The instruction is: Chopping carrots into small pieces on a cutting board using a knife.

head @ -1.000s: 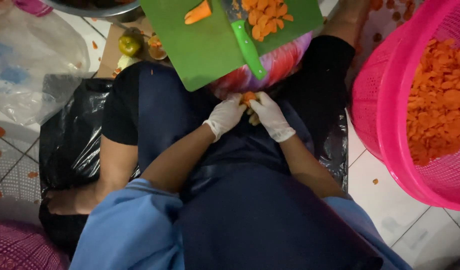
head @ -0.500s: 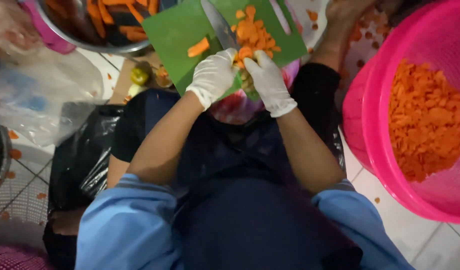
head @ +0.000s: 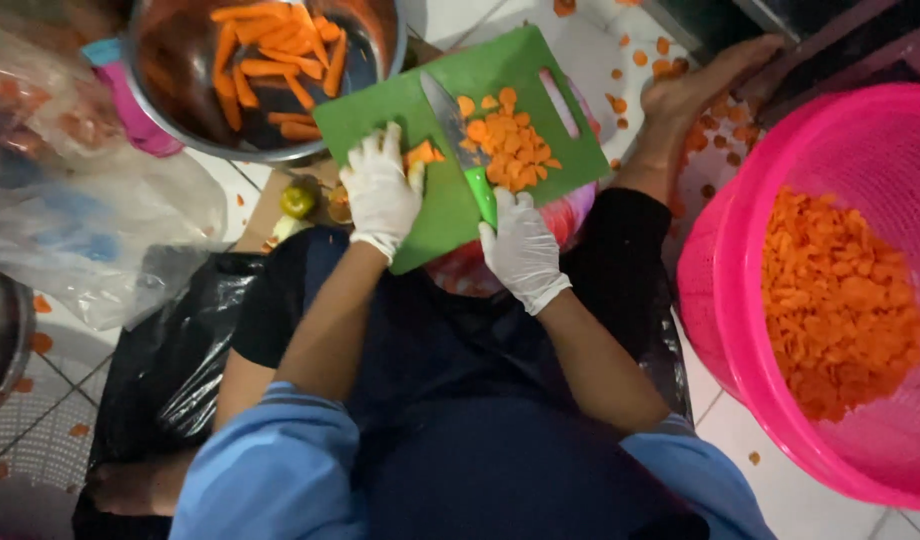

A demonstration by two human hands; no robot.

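Bags (head: pixel 90 220), clear plastic, left; bowl (head: pixel 150 95) upper left holds carrot sticks (head: pixel 270 60); pink basket (head: pixel 880 130) right holds slices (head: pixel 840 300); left hand (head: pixel 380 190) presses carrot (head: pixel 423 154), right hand (head: pixel 522 250) grips knife (head: pixel 460 140)

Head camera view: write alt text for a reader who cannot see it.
Two white-gloved hands work on a green plastic cutting board: the left hand steadies a carrot piece while the right hand grips a green-handled knife beside a pile of carrot slices. A steel bowl of carrot sticks sits behind, a pink basket of slices to the right.
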